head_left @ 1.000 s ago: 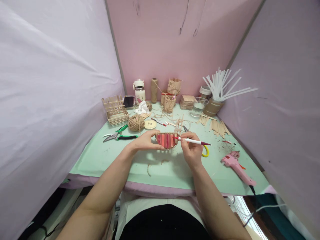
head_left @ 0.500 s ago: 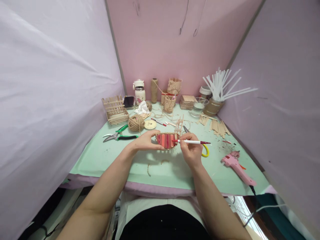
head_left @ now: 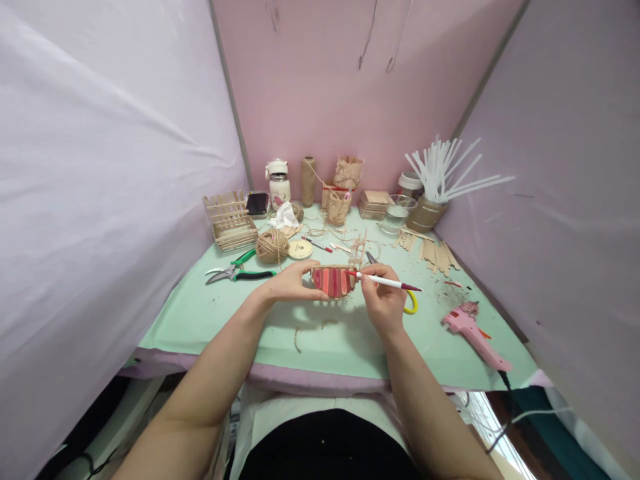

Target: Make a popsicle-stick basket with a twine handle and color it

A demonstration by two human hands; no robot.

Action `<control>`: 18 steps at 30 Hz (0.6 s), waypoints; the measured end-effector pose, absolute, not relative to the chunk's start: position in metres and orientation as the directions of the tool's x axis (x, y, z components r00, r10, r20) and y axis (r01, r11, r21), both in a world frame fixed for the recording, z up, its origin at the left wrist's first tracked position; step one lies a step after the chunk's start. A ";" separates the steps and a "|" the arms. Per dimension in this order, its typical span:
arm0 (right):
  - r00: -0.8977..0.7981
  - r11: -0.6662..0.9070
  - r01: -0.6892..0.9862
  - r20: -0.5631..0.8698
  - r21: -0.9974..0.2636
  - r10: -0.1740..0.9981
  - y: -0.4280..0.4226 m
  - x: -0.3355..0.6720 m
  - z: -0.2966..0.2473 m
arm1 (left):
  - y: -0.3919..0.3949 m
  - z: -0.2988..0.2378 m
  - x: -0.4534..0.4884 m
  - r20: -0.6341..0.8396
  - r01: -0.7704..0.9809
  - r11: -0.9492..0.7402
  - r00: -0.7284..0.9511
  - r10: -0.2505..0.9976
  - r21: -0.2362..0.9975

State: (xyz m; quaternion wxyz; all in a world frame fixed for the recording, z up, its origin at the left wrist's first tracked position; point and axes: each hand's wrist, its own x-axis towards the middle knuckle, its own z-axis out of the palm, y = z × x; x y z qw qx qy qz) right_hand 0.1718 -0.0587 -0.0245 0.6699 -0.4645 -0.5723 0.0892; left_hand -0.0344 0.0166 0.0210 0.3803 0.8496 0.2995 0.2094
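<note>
My left hand [head_left: 290,283] grips the left end of a small basket of wooden sticks [head_left: 334,281], its side coloured in red and pink stripes, and holds it just above the green table [head_left: 200,313]. My right hand [head_left: 383,300] pinches a white marker with a dark red cap [head_left: 387,282]. The marker's red tip touches the basket's right side near its rim. Yellow-handled scissors [head_left: 411,303] lie partly hidden behind my right hand.
Green-handled pliers [head_left: 239,272], a twine ball [head_left: 273,246] and a tape roll [head_left: 301,249] lie to the left. A pink glue gun [head_left: 473,327] lies at right, loose wooden sticks [head_left: 436,255] and a cup of white glue sticks [head_left: 434,193] behind it. Jars, twine spool and stick crates line the back.
The marker's tip moved down the basket's right side half a second ago and is back up near the rim now. My left hand has kept the basket still.
</note>
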 end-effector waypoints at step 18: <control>0.352 0.544 0.395 0.669 -0.740 0.654 -0.058 0.172 -0.025 | 0.017 0.020 -0.035 0.141 0.334 -0.540 0.739 0.659 0.773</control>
